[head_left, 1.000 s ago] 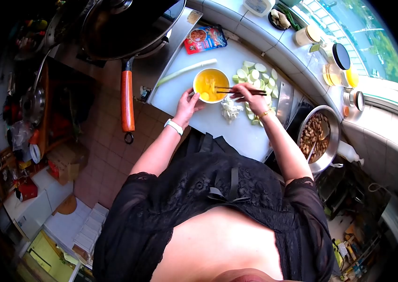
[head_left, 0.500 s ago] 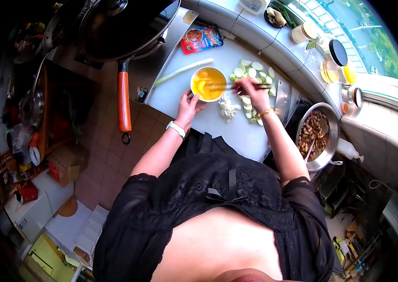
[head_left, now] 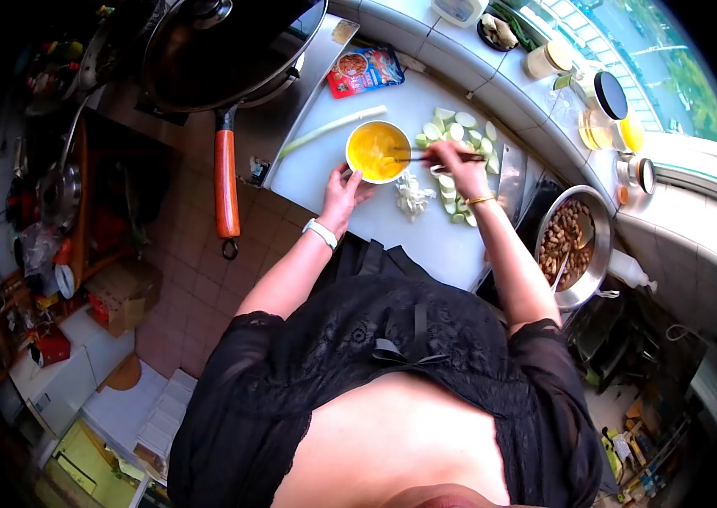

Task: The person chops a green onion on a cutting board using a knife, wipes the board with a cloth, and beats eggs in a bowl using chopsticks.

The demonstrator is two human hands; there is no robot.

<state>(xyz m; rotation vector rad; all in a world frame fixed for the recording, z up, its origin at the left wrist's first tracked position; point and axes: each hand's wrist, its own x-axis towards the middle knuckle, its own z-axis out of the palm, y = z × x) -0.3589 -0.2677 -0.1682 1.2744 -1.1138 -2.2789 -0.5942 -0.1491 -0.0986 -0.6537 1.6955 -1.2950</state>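
A white bowl of yellow beaten egg [head_left: 378, 151] stands on the white cutting board [head_left: 324, 144]. My left hand [head_left: 343, 196] grips the bowl's lower left rim. Dark chopsticks [head_left: 413, 158] are held in my right hand [head_left: 460, 168], their tips in the egg; that hand is slightly blurred. Pale green sliced vegetable [head_left: 456, 132] lies behind and beside my right hand. Chopped white pieces [head_left: 413, 196] are heaped right of the bowl. A long green-white stalk [head_left: 333, 129] rests left of it.
A lidded pan [head_left: 227, 63] with an orange handle is at the upper left. A red-blue packet [head_left: 365, 71] lies behind the bowl. At the right are a cleaver blade [head_left: 511, 178] and a steel bowl of brown pieces [head_left: 600, 269]. Jars [head_left: 548, 59] line the windowsill.
The chopsticks have kept moving in the bowl, and the egg's surface pattern has changed. My left hand has stayed on the rim. The whole view has shifted slightly.
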